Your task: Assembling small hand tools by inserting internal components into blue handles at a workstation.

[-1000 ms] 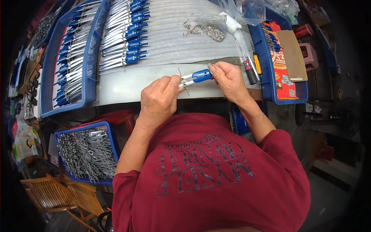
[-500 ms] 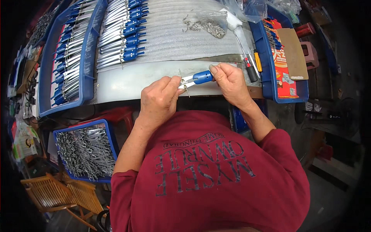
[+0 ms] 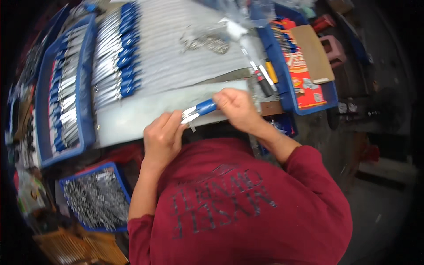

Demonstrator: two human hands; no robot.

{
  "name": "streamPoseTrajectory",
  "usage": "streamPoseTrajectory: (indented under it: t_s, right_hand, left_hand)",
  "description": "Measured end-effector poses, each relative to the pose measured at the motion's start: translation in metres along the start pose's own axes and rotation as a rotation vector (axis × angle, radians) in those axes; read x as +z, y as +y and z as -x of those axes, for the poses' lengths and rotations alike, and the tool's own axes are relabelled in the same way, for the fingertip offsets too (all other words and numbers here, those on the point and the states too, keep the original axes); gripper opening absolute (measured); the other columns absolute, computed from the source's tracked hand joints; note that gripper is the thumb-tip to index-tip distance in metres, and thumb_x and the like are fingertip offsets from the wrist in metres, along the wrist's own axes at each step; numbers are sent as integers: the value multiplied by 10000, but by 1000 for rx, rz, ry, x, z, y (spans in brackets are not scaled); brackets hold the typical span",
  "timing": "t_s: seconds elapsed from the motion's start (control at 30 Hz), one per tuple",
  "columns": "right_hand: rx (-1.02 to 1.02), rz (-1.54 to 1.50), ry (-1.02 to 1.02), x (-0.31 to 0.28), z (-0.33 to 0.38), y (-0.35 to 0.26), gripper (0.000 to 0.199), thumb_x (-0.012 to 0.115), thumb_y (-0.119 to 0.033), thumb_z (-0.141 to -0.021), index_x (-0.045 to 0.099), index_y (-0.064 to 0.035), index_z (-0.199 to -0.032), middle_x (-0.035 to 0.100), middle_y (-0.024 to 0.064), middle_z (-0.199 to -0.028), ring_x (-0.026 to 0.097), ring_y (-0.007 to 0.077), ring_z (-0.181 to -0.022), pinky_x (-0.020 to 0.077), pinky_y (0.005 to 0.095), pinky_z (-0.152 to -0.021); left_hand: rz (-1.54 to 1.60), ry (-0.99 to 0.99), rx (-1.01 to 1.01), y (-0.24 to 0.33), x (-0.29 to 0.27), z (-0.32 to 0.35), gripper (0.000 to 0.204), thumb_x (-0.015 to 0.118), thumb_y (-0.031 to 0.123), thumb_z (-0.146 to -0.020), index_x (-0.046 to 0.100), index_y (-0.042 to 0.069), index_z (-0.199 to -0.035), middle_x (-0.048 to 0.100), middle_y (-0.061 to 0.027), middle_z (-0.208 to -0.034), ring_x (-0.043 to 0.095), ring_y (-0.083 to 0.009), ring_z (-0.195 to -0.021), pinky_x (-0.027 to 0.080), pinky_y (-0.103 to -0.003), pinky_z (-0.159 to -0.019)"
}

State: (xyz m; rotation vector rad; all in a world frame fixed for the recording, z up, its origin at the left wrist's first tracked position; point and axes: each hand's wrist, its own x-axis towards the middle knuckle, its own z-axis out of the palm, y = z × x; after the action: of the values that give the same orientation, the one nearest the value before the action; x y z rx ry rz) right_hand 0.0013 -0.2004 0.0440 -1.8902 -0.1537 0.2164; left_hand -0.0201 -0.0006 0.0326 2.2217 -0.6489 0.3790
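Over the table's near edge I hold a metal tool [image 3: 206,107] with a blue cylindrical sleeve and two flat silver arms. My left hand [image 3: 161,134] is closed round the silver arms, hiding their ends. At the other end, the fingers of my right hand [image 3: 238,108] pinch the tip of the blue sleeve. A thin metal pin [image 3: 192,127] sticks out beside my left fingers. Further left on the table lies a row of similar blue and silver tools [image 3: 128,57], side by side. The picture is smeared by motion, so fine details are lost.
A blue tray [image 3: 90,88] of similar tools stands at the left. Below it sits a blue bin [image 3: 125,187] of grey metal parts. Small metal pieces [image 3: 214,44] lie on the foam sheet [image 3: 168,66]. Screwdrivers [image 3: 263,84] rest beside the right tray [image 3: 287,84].
The view has swung, so the table appears tilted and shifted left. Both hands keep hold of the blue-sleeved tool, which appears lower and further left in the picture.
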Motion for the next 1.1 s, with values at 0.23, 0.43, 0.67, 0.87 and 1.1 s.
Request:
streamPoseTrajectory:
  t_s: [0.23, 0.43, 0.67, 0.87, 1.1]
  right_hand:
    - [-262, 170, 149, 4, 3, 7, 276, 513, -170, -830, 478, 13, -626, 426, 119, -517, 378, 145, -480, 337, 310, -460]
    - [-147, 70, 162, 3, 5, 3, 294, 517, -192, -818, 476, 22, -621, 439, 161, -512, 430, 246, -457, 349, 352, -455]
    - [-213, 110, 139, -6, 7, 10, 263, 518, -194, -800, 502, 13, -640, 492, 185, -576, 498, 349, -550, 381, 392, -507]
    - [-296, 116, 238, -7, 11, 15, 280, 498, -209, -794, 501, -2, -606, 502, 212, -581, 511, 391, -586, 393, 435, -526]
    - [-358, -48, 313, -9, 17, 22, 189, 459, -182, -815, 515, -18, -737, 529, 189, -658, 530, 366, -653, 399, 408, -553]
  left_hand:
    - [41, -10, -4, 2, 3, -1, 180, 576, -17, -692, 534, -4, -866, 454, -129, -628, 459, -286, -518, 362, -350, -466]
    - [54, -72, -45, 5, 1, -1, 222, 540, -54, -705, 540, -37, -926, 455, -130, -649, 461, -239, -531, 368, -302, -484]
    - [77, -127, -32, 9, 3, -5, 209, 545, -52, -716, 534, -44, -925, 464, -127, -653, 456, -237, -537, 365, -307, -482]
    - [71, -162, -34, 10, 9, -10, 160, 535, -16, -761, 529, -55, -916, 453, -115, -651, 432, -211, -536, 349, -293, -482]
    - [2, -218, -2, 17, 16, -20, 149, 526, -10, -763, 533, -49, -907, 463, -125, -655, 446, -224, -552, 356, -309, -503]
